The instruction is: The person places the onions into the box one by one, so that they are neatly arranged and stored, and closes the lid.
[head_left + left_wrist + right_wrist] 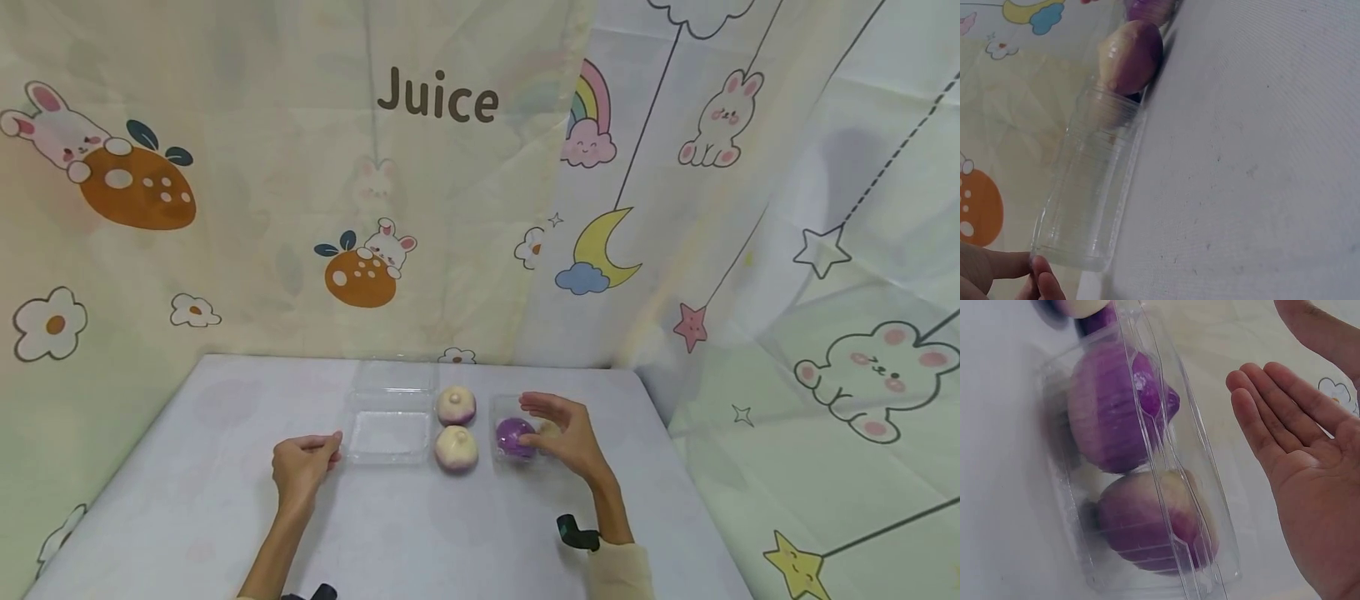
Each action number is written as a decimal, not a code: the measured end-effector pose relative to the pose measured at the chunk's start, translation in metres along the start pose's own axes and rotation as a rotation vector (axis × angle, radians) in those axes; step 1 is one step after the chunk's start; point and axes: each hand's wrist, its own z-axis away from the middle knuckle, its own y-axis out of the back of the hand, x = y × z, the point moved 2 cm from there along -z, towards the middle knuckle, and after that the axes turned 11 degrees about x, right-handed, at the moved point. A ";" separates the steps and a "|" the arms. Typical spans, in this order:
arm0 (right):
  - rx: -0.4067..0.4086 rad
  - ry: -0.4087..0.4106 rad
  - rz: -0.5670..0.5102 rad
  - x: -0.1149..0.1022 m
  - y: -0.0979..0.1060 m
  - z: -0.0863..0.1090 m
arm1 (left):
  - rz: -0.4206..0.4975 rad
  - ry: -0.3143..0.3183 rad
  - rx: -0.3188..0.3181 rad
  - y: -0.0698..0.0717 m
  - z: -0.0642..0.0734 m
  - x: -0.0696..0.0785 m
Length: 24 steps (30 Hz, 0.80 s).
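Observation:
My left hand (302, 468) pinches the near left edge of a clear plastic clamshell box (390, 436) between thumb and fingers. Its lid (393, 379) is folded back, and nothing lies inside. Over a second clear box (1075, 550), whose lid is down, my right hand (572, 437) is held with straight fingers and thumb apart. That box contains a purple turnip-like vegetable (1110, 419) and a purple-and-cream one (1147, 519). Between the boxes, two more cream-and-purple turnip-like vegetables (456, 450) sit on the table, one behind the other.
A white-covered table (435, 533) carries everything. Behind it and along the right side hang printed curtains (262, 167) with rabbits, fruit, stars and flowers. Black camera mounts (577, 533) are worn on both wrists.

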 end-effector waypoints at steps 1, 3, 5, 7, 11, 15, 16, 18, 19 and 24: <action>-0.002 -0.001 0.000 -0.001 -0.001 0.000 | 0.001 -0.002 0.001 0.000 0.000 0.000; -0.004 -0.003 0.001 -0.001 -0.004 -0.001 | 0.003 -0.003 0.002 0.000 -0.001 0.001; -0.011 -0.008 0.007 -0.002 -0.007 -0.003 | 0.004 -0.004 0.004 0.000 -0.001 0.001; -0.021 -0.009 0.015 -0.003 -0.011 -0.006 | 0.004 -0.008 0.006 0.000 -0.001 0.001; -0.047 0.024 0.008 -0.005 -0.020 -0.013 | 0.005 -0.013 0.005 0.000 -0.002 0.001; -0.076 0.055 -0.026 -0.006 -0.029 -0.018 | 0.008 -0.011 -0.004 -0.001 -0.001 0.001; -0.083 0.051 -0.031 -0.006 -0.031 -0.019 | 0.007 -0.010 -0.006 -0.001 -0.001 0.001; -0.098 0.040 -0.034 -0.006 -0.035 -0.018 | 0.008 -0.010 -0.012 -0.002 0.000 0.000; -0.103 0.035 -0.035 -0.006 -0.037 -0.018 | 0.008 -0.010 -0.011 -0.002 0.001 -0.001; -0.119 0.026 -0.034 -0.007 -0.048 -0.019 | 0.013 -0.015 -0.011 -0.002 0.000 -0.001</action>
